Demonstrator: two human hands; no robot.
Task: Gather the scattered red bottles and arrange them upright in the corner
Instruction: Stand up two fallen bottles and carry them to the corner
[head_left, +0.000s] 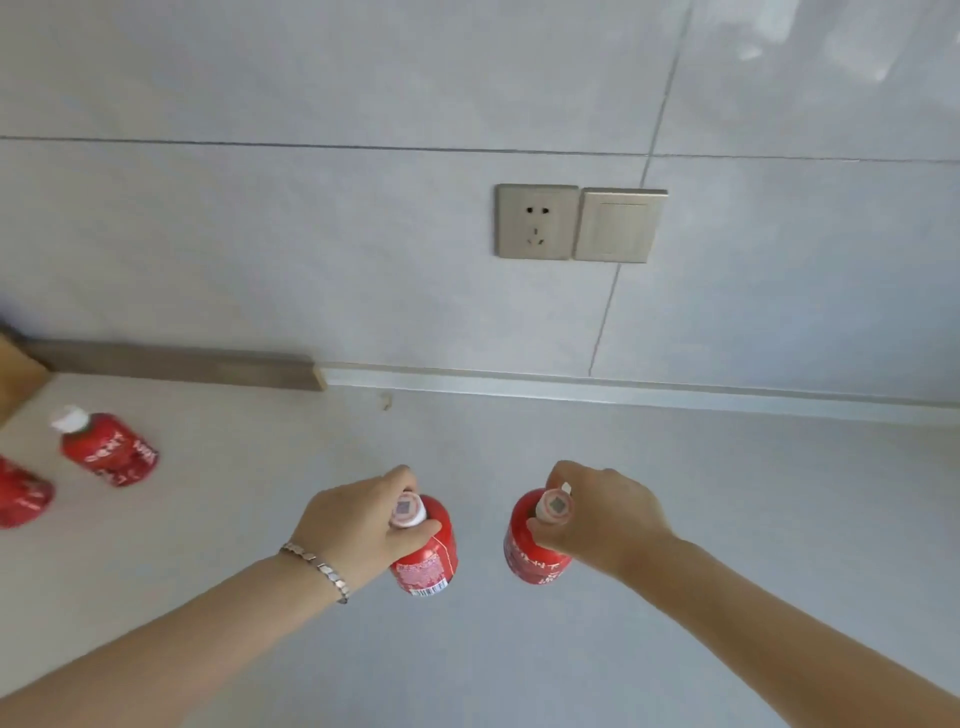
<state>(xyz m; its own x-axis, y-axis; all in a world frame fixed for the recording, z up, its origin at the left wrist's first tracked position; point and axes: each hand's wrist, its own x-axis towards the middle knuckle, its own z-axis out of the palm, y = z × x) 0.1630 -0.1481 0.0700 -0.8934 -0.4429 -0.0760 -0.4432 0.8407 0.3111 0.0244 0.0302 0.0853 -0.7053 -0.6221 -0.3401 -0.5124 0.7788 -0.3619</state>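
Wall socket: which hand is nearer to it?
Right. The right hand, gripping a red bottle, sits almost directly below the wall socket; the left hand, gripping another bottle, is farther left.

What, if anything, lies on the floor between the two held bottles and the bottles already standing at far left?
Nothing visible. The left hand and right hand each grip a red bottle by the neck; bare floor runs to the standing bottle at left.

red bottles: four — one (426, 561) under the left fingers, one (535, 551) under the right fingers, two (109, 449) (21, 493) far left of them
hands: two (363, 525) (602, 519)
bracelet (317, 569): one
wall plates: two (536, 221) (620, 226)
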